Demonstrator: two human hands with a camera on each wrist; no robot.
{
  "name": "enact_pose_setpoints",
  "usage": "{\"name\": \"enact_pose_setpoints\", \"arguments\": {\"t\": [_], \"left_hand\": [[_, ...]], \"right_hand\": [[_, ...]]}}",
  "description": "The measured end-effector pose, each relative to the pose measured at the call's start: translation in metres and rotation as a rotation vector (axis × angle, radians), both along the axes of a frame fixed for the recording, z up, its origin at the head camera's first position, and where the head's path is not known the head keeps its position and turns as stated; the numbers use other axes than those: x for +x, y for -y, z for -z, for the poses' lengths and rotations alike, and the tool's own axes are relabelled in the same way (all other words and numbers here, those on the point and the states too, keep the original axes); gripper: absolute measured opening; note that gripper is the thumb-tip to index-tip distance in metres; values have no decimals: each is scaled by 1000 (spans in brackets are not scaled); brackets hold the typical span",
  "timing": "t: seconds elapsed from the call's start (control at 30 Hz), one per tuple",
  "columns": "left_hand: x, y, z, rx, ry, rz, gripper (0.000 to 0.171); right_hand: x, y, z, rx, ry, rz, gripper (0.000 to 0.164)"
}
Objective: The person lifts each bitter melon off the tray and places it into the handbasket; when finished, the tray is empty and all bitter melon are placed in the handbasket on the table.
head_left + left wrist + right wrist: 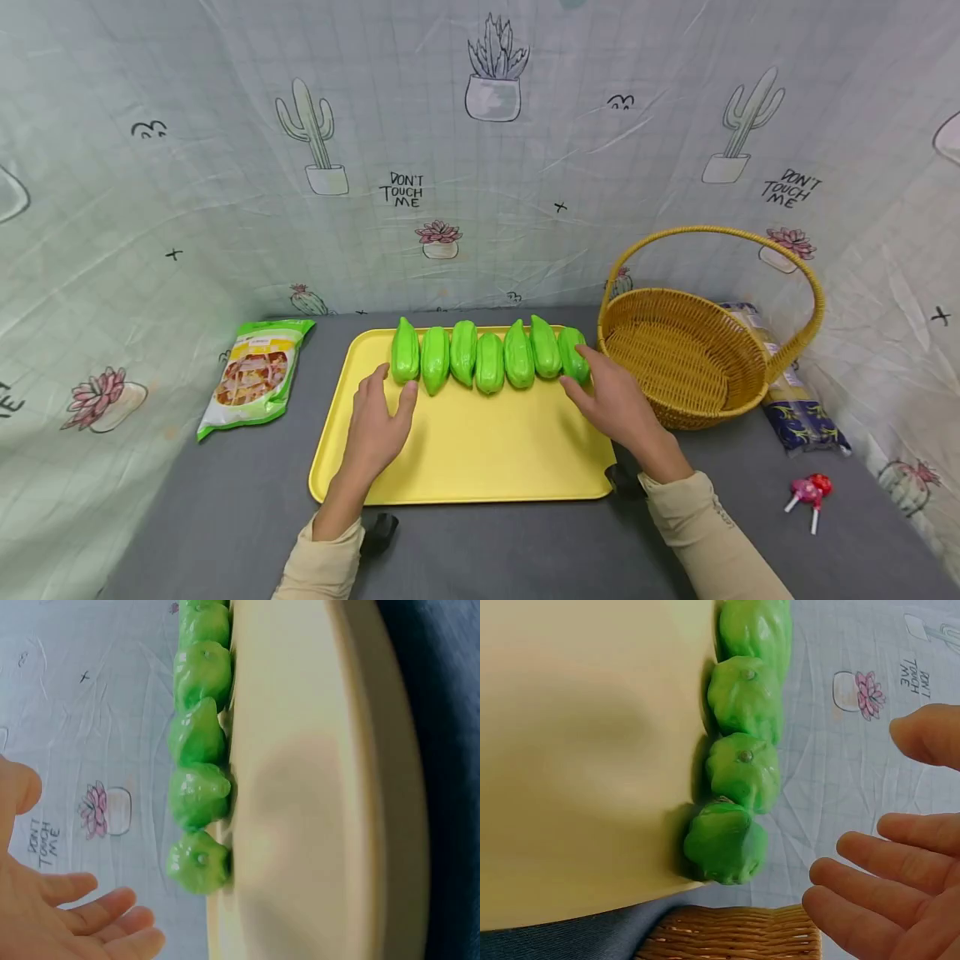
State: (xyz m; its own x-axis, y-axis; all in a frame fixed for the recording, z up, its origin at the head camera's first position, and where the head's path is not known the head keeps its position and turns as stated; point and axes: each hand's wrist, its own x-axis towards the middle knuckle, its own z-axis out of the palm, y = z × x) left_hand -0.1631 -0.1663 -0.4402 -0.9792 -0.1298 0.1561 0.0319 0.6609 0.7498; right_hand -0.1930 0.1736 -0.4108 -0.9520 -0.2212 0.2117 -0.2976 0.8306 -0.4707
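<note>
Green produce [490,365] hugs far edge of tray [487,450], open room nearside

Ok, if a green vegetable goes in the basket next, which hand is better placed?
Probably the right hand: it looks empty, is by the rightmost green vegetable, and is nearer the basket. The left hand is near the leftmost one.

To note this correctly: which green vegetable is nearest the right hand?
The rightmost green vegetable, at the basket end of the row; the other six lie farther left, away from the right hand.
</note>
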Motion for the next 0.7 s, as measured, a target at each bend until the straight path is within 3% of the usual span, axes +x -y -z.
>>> {"name": "enact_pose_setpoints", "arguments": {"t": [0.47,0.7], "left_hand": [[-12,31,-2,172,61,-90,71],[-22,50,1,186,91,-146,75]], "right_hand": [[-19,-1,0,-1,72,-28,71],[-30,1,3,-5,153,-13,76]]}}
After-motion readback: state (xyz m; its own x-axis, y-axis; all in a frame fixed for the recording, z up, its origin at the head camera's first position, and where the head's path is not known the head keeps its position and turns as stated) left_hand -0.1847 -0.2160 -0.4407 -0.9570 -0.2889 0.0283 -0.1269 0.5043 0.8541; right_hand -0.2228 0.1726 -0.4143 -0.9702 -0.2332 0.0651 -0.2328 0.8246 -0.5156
